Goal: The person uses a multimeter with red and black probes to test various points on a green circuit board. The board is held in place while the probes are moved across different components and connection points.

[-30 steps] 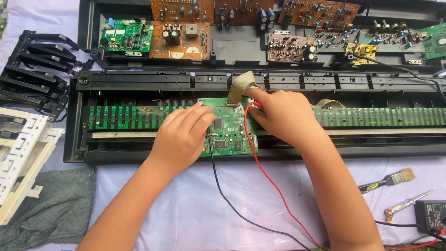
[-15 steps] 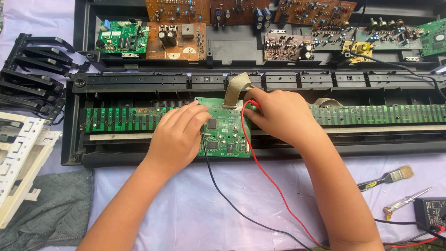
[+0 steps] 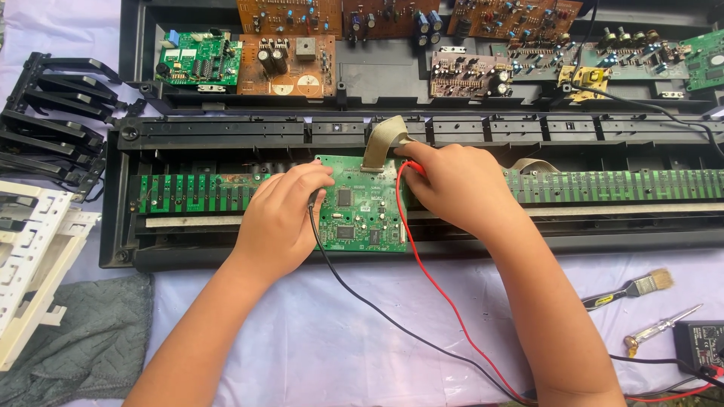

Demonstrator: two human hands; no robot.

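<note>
A small green circuit board [image 3: 362, 215] lies on the long green key-contact strip [image 3: 196, 193] inside an opened black keyboard case [image 3: 128, 226]. My left hand [image 3: 283, 215] grips a black test probe whose tip touches the board's left edge; its black lead [image 3: 392, 320] runs toward me. My right hand [image 3: 456, 188] holds a red probe at the board's top right corner, and the red lead [image 3: 437, 290] trails down. A grey ribbon cable [image 3: 381, 139] rises from the board's top edge.
Several brown and green circuit boards [image 3: 279, 64] sit in the case's far half. Black key sets [image 3: 53, 113] and white key sets [image 3: 30, 256] lie at left on a grey cloth [image 3: 83, 347]. A paintbrush [image 3: 630, 290], a screwdriver [image 3: 660, 332] and a black meter [image 3: 701, 343] lie at right.
The view has shifted slightly left and down. Both hands stay on the small green board with the probes; my left hand has closed a little tighter at the board's left edge.
</note>
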